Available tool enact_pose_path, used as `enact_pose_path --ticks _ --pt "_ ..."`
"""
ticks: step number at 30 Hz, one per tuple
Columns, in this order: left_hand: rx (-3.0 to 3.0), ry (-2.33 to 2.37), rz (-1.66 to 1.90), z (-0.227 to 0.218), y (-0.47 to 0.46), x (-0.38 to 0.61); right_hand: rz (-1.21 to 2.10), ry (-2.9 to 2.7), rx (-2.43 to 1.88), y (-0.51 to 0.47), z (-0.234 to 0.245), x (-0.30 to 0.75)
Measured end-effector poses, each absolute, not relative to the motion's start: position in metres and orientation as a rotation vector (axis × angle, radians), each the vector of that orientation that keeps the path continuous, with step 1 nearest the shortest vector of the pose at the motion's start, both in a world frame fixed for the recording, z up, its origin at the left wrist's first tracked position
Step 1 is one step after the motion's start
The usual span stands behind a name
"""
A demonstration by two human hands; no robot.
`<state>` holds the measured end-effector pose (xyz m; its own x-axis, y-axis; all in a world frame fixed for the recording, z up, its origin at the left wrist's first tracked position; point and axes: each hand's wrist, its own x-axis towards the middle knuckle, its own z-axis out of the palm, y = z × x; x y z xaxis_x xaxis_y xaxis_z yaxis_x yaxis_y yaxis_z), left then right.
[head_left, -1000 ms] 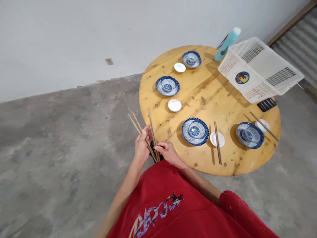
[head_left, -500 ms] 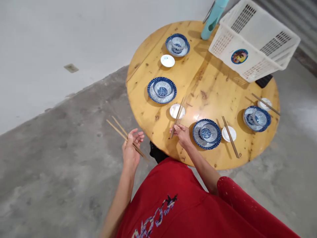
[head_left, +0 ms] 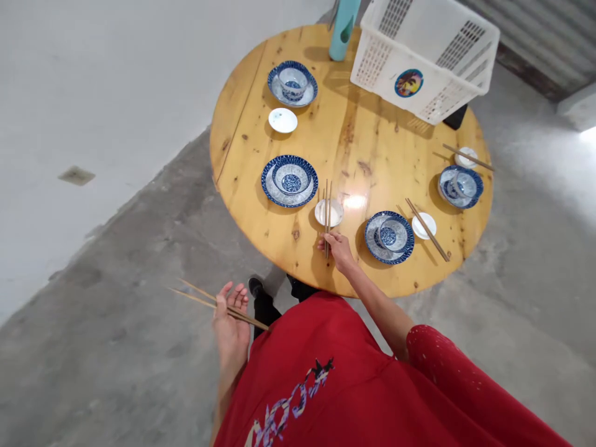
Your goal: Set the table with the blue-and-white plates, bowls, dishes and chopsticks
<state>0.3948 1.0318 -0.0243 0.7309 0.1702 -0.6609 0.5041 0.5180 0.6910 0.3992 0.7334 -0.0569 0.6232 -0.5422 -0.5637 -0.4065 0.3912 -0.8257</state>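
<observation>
My right hand (head_left: 338, 248) pinches a pair of chopsticks (head_left: 328, 211) lying across a small white dish (head_left: 336, 214) near the table's front edge. Away from the table, over the floor, my left hand (head_left: 233, 316) grips another pair of chopsticks (head_left: 198, 296) under the thumb, its other fingers loosely curled. A blue-rimmed plate with a bowl (head_left: 291, 180) stands just beyond the dish to the left. Right of my right hand is another plate (head_left: 371, 239) with a glassy bowl (head_left: 393, 234) in it, beside a white dish (head_left: 431, 223) with chopsticks (head_left: 435, 240) across it.
The round wooden table (head_left: 372, 143) bears a white plastic basket (head_left: 419, 56) at the back and a turquoise cylinder (head_left: 343, 31) beside it. At the far left are a plate with a bowl (head_left: 293, 84) and a white dish (head_left: 283, 120). Another plate-and-bowl setting (head_left: 460, 186) stands at the right.
The view has shifted. My right hand has turned the chopsticks more upright in the picture, over the dish. My left hand, still holding its pair, has moved lower and farther from the table.
</observation>
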Motion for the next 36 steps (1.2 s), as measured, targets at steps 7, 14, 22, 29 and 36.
enact_pose_path --ticks 7,14,22,29,36 --pt "1.095 0.603 -0.320 -0.022 1.070 0.459 -0.200 1.049 -1.100 0.760 -0.047 0.410" --pt "1.109 0.514 -0.380 -0.022 1.102 0.506 -0.318 1.093 -1.043 0.778 -0.043 0.419" --pt "1.136 0.539 -0.439 -0.018 1.104 0.532 -0.409 1.136 -1.007 0.784 -0.041 0.424" --pt "1.143 0.499 -0.459 -0.015 1.098 0.545 -0.440 1.169 -0.996 0.785 -0.039 0.425" --pt "1.144 0.493 -0.456 -0.013 1.097 0.550 -0.467 1.190 -0.943 0.787 -0.044 0.417"
